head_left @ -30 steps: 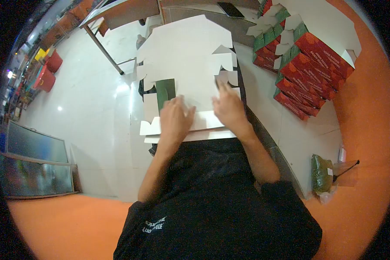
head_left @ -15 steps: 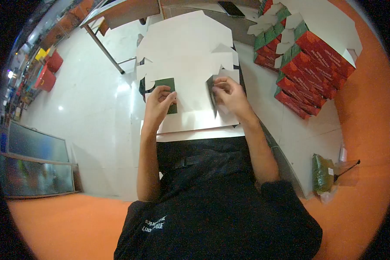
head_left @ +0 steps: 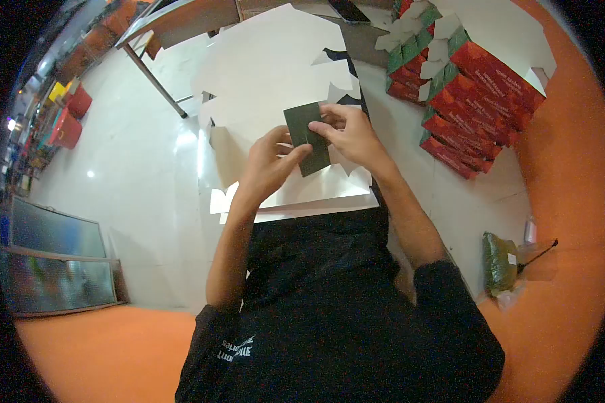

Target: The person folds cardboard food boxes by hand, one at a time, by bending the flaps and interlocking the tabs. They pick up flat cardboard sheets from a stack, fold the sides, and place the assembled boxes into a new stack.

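Observation:
A large white cardboard sheet [head_left: 262, 74] with cut tabs lies in front of me, reaching almost to my lap. On its right half a dark green cardboard flap [head_left: 307, 127] stands tilted, its green face toward me. My right hand [head_left: 349, 134] pinches the flap by its upper right side, thumb on the green face. From the lower left, my left hand [head_left: 271, 161] reaches to the same flap, its thumb on the flap's edge and its fingers curled. Whether the flap is joined to the sheet is hidden.
Folded red and green boxes [head_left: 484, 94] are stacked at the right, a white sheet above them. A phone [head_left: 348, 10] lies at the far edge. A green bag [head_left: 499, 265] sits at lower right. A metal table leg [head_left: 156, 80] stands at upper left, red bins [head_left: 67, 127] beyond.
My left hand has let go of the green piece at the left and moved right to the other flap. My right hand has tilted that flap inward, so its green face shows.

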Available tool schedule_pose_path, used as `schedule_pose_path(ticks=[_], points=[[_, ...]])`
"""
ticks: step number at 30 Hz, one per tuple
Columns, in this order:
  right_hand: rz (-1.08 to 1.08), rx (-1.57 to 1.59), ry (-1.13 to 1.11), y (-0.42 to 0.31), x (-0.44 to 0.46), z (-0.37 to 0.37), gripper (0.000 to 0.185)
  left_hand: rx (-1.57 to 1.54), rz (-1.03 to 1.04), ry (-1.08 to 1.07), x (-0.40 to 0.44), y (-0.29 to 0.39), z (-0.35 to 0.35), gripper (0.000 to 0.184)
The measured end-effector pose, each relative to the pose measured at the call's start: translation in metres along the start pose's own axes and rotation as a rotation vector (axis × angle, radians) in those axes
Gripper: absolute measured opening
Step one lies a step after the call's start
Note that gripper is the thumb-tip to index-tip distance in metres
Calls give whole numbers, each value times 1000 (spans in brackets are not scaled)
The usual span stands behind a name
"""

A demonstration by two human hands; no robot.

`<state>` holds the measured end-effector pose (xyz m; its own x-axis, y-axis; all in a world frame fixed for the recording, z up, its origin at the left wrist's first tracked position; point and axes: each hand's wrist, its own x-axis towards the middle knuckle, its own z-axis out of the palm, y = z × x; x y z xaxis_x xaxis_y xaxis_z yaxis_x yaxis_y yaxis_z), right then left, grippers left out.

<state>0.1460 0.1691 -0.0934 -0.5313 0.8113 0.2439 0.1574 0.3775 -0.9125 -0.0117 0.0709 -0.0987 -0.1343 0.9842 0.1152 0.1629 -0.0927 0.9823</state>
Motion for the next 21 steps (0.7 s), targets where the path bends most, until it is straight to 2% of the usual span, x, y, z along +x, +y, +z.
schedule_pose_path(ticks=[1,3,6,9,10,11,13,15,17,19,20,21], points=[[1,-88,-7,-8,-2,-3,35,-82,4,-48,4,3,3,34],[5,-263,-20,-19,-11,-12,42,-53,43,28,12,6,8,29],[87,-641,216,-14,-39,-24,51,18,123,136,24,6,9,29],[301,-328,159,-17,-63,-26,56,-93,147,21,22,9,13,36],[493,-70,52,-22,-64,-26,55,-150,129,11,15,11,15,44],[421,-49,85,-16,-66,-23,54,-110,159,30,4,14,14,41],[275,-2,152,0,-69,-14,54,282,300,193,-34,18,-3,34],[188,-35,275,9,-69,-6,55,481,200,512,-76,19,-30,30],[73,-60,376,30,-68,1,59,658,-115,748,-103,3,-56,35],[102,17,421,11,-69,6,64,589,-403,725,-118,-15,-65,40],[112,54,439,4,-69,10,67,460,-413,630,-124,-50,-78,43],[89,153,454,4,-69,15,70,370,-451,578,-123,-37,-69,41]])
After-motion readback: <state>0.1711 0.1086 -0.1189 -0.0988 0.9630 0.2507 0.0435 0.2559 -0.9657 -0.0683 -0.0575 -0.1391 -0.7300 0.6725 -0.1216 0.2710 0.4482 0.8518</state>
